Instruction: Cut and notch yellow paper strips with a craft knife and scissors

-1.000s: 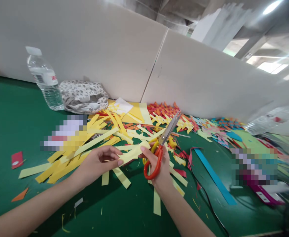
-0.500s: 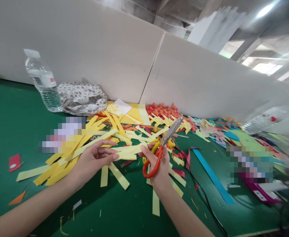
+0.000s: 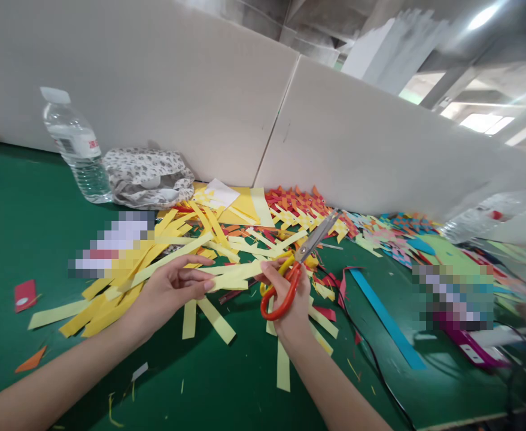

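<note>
Pale yellow paper strips (image 3: 238, 278) stretch between my two hands, above the green table. My left hand (image 3: 179, 282) pinches their left end between thumb and fingers. At their right end, the thumb of my right hand (image 3: 285, 290) presses on the paper. That same hand also carries a pair of scissors (image 3: 313, 240) with red and yellow handles; the blades point up and to the right, almost together. Under and behind my left hand lies a pile of bright yellow paper strips (image 3: 166, 239). More pale strips are scattered below my hands.
Woven red-and-orange paper pieces (image 3: 295, 200) lie along the white partition (image 3: 177, 90). A water bottle (image 3: 78, 149) and a patterned cloth pouch (image 3: 148, 170) stand at the back left. To the right are a blue strip (image 3: 388, 317), a black cable (image 3: 376, 359) and a magenta object (image 3: 471, 347).
The scissors have tilted slightly to the right in my right hand, and its thumb has shifted a little. My left hand and the held strips have barely moved.
</note>
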`<state>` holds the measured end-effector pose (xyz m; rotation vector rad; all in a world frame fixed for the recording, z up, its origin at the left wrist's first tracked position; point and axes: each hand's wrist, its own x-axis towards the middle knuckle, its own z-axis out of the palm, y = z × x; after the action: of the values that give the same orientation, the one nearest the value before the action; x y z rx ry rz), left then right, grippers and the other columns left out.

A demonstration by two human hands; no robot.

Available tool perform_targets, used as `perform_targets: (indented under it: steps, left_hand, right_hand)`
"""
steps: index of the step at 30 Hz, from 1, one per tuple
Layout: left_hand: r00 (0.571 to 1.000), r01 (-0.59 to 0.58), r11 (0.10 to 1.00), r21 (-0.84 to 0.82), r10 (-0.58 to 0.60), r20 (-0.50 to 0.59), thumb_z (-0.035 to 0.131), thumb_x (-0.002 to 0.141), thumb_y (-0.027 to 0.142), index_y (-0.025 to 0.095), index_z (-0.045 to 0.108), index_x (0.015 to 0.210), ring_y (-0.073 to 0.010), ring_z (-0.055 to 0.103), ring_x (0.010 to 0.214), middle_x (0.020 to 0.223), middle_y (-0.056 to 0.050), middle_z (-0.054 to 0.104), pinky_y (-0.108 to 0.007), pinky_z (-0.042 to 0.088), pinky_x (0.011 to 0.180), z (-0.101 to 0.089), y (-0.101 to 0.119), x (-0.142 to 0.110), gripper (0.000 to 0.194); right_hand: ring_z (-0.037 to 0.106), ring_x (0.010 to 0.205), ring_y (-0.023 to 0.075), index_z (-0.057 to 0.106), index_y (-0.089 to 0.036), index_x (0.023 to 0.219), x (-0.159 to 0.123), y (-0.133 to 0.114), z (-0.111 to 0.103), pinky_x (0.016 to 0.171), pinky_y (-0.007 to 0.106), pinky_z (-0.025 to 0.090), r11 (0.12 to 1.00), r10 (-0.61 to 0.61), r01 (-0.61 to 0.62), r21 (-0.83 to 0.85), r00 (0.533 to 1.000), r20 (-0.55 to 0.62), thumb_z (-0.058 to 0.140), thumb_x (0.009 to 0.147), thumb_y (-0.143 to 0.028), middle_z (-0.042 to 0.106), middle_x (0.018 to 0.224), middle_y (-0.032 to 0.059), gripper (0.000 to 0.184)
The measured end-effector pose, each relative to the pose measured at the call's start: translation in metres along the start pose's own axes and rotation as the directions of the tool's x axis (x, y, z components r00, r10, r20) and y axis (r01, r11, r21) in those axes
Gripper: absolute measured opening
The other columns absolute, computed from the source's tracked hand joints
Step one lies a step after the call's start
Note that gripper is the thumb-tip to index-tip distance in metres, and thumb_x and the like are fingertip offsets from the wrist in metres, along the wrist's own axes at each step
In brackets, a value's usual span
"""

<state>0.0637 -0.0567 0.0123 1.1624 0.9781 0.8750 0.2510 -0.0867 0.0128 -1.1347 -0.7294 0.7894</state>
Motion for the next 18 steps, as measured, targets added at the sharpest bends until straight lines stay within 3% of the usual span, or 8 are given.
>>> perform_targets:
  steps: [8, 18]
  left_hand:
    - [0.999, 0.003, 0.999, -0.038, -0.002, 0.034, 0.076, 0.064, 0.029, 0.022, 0.059, 0.101, -0.0130, 0.065, 0.075, 0.080, -0.001, 0.073, -0.021, 0.050, 0.069, -0.0025, -0.0035, 0.0043, 0.042]
    - [0.998, -0.049, 0.998, -0.045, 0.048, -0.032, 0.076, 0.065, 0.031, 0.024, 0.051, 0.112, -0.0159, 0.066, 0.085, 0.088, -0.003, 0.074, -0.025, 0.050, 0.078, -0.0044, -0.0025, 0.0047, 0.054]
  right_hand:
    - [0.061, 0.056, 0.0111, 0.048, -0.021, 0.078, -0.0002, -0.0007, -0.0004, 0.060, 0.028, 0.054, 1.000, -0.016, 0.016, -0.016, 1.000, 0.001, 0.077, 0.063, -0.025, 0.058, 0.068, -0.0065, 0.032]
    - [0.061, 0.056, 0.0113, 0.048, -0.021, 0.079, -0.0011, 0.0002, 0.0003, 0.060, 0.029, 0.055, 0.999, -0.041, 0.041, 0.017, 0.999, 0.010, 0.077, 0.062, -0.022, 0.060, 0.066, -0.0064, 0.033]
